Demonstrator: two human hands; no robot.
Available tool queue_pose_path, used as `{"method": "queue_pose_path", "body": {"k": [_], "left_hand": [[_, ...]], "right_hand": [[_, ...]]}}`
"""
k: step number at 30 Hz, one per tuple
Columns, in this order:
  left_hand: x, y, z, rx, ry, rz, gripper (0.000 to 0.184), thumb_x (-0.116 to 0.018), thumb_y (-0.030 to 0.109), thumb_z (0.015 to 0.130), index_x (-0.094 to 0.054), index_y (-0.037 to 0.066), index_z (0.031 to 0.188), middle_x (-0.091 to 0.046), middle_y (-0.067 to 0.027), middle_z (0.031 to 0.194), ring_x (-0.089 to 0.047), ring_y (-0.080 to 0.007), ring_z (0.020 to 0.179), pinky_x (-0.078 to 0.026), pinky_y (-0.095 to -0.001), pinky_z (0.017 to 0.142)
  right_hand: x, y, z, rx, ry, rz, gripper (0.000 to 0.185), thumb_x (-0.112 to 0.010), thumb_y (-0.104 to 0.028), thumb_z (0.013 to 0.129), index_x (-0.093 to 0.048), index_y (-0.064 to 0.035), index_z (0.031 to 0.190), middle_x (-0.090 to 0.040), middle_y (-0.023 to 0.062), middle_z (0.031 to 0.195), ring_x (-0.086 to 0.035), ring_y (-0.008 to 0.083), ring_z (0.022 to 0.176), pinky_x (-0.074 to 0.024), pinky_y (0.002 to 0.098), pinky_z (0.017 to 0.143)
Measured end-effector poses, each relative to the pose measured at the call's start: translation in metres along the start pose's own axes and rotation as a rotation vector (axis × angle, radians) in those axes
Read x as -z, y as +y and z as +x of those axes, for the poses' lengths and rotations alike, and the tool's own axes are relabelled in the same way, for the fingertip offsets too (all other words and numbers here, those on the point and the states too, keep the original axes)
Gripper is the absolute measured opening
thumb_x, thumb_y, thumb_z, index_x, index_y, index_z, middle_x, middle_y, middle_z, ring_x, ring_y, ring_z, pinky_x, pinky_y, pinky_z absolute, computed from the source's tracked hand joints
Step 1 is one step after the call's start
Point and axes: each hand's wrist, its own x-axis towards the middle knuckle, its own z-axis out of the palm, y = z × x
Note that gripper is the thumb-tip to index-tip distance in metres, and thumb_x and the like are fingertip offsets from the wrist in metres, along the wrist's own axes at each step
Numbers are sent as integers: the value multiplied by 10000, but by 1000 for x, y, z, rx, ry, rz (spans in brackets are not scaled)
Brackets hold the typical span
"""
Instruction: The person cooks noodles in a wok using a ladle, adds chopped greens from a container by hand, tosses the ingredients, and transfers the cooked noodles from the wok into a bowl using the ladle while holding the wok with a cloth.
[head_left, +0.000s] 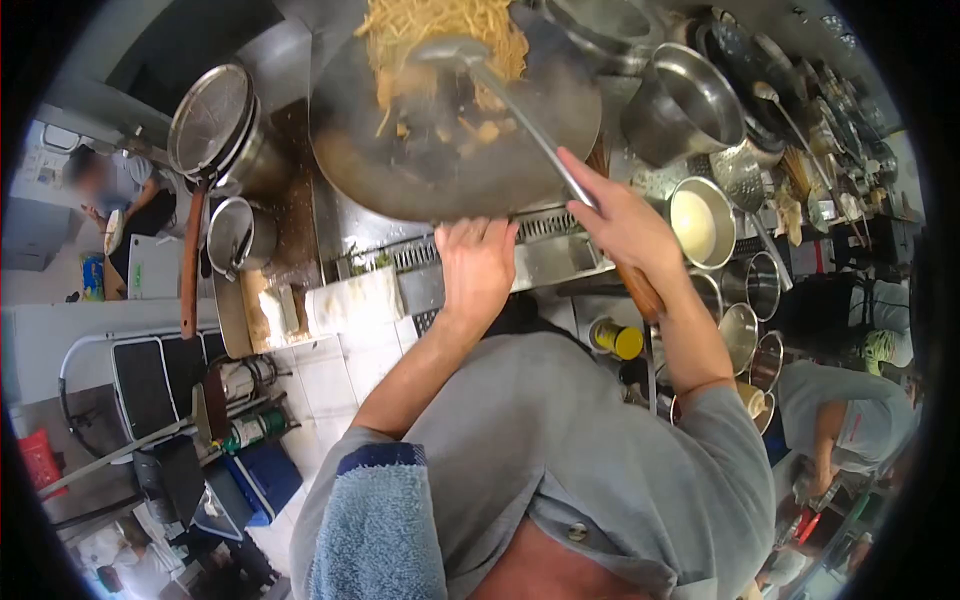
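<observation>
Beyond and well to the left of the left hand (475, 265), a wire strainer (211, 112) with a wooden handle is noted. By the left hand, the near rim of the wok (390, 185) is gripped: fingers are pressed side by side and hooked over the edge, thumb set apart on the right; the fingertips' underside contact cannot be told.

Directly beyond the left hand, noodles (505, 28) are heaped toward the wok's far side. Step in hand is judged to be tossing during stir-frying. Noodles are observed as yellow-brown, tangled and glossy, partly blurred; loose browned pieces are scattered nearer the hand, beneath a haze. Contact between the heap's upper part and the wok cannot be told.

To the right, the ladle (528, 122) is held aslant by the right hand (622, 222), fingers wrapped round its shaft, its bowl placed before the noodles. For the next move, a firm rim hold and a ladle sweep timed to the fall are judged to be required. Just right of the right hand, a metal container (725, 235) of pale yellow contents is seen.
</observation>
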Motion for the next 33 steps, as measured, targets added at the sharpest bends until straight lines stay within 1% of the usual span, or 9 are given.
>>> {"method": "queue_pose_path", "body": {"k": [1, 2, 6, 11, 15, 17, 23, 27, 33], "left_hand": [[5, 4, 0, -6, 9, -10, 110, -635, 172, 850, -648, 66, 824, -635, -125, 775, -589, -316, 758, -379, -435, 722], [8, 3, 16, -22, 36, 8, 123, -639, 176, 846, -643, 64, 795, -626, -126, 763, -583, -313, 755, -375, -435, 712], [-2, -24, 68, -27, 1, 29, 168, -629, 186, 854, -628, 66, 737, -625, -120, 714, -591, -323, 730, -383, -431, 692], [-32, -47, 76, -35, -19, 27, 173, -628, 204, 858, -624, 65, 755, -636, -98, 706, -610, -312, 745, -406, -436, 668], [5, -19, 55, -88, 262, -157, 92, -657, 80, 823, -652, 15, 887, -613, -166, 1071, -577, -338, 1003, -447, -449, 866], [32, -8, 17, -55, 63, -313, 141, -661, 30, 804, -657, 8, 943, -544, -187, 1206, -528, -367, 1094, -436, -432, 936], [54, -32, -62, 167, -266, -429, 127, -676, 29, 804, -654, 15, 928, -620, -139, 1058, -584, -320, 1002, -480, -390, 858], [56, -28, -57, 157, -237, -462, 123, -674, 23, 806, -647, 16, 925, -628, -123, 1032, -595, -311, 980, -488, -384, 844], [45, -7, 22, -104, -85, -329, 141, -671, 48, 814, -638, 1, 942, -619, -141, 1064, -578, -336, 1056, -477, -424, 891]], "right_hand": [[4, -12, -15, -48, -12, 62, 643, -573, -119, 891, -309, -170, 1475, -600, 180, 806, -563, 166, 605, -473, 351, 583], [8, -27, -29, -146, -37, 128, 633, -548, -89, 900, -284, -102, 1475, -592, 202, 784, -542, 302, 577, -465, 370, 599], [-43, 2, -67, -309, 18, 742, 660, -503, -31, 940, -204, -147, 1516, -438, -29, 710, -391, 45, 504, -379, 215, 418], [-57, 18, -35, -331, 96, 847, 649, -534, -118, 953, -197, -98, 1508, -460, 3, 660, -419, 68, 473, -379, 240, 381], [-47, 19, 36, -300, 203, 730, 671, -548, -112, 934, -196, -70, 1504, -431, -18, 649, -414, 67, 471, -379, 230, 364], [-53, 21, 66, -315, 266, 594, 668, -548, -106, 924, -210, -56, 1498, -451, -1, 626, -430, 75, 457, -376, 238, 360], [-28, 3, 53, -288, -29, 1172, 677, -544, -53, 881, -239, -46, 1486, -420, -24, 635, -423, 80, 466, -391, 259, 370], [-30, 23, 107, -245, 102, 839, 690, -553, -71, 882, -226, -50, 1489, -444, -12, 673, -417, 75, 467, -394, 259, 388], [-20, 20, 142, -198, -317, 563, 703, -556, -109, 903, -199, -92, 1508, -444, 8, 667, -393, 63, 490, -368, 254, 391]]}}
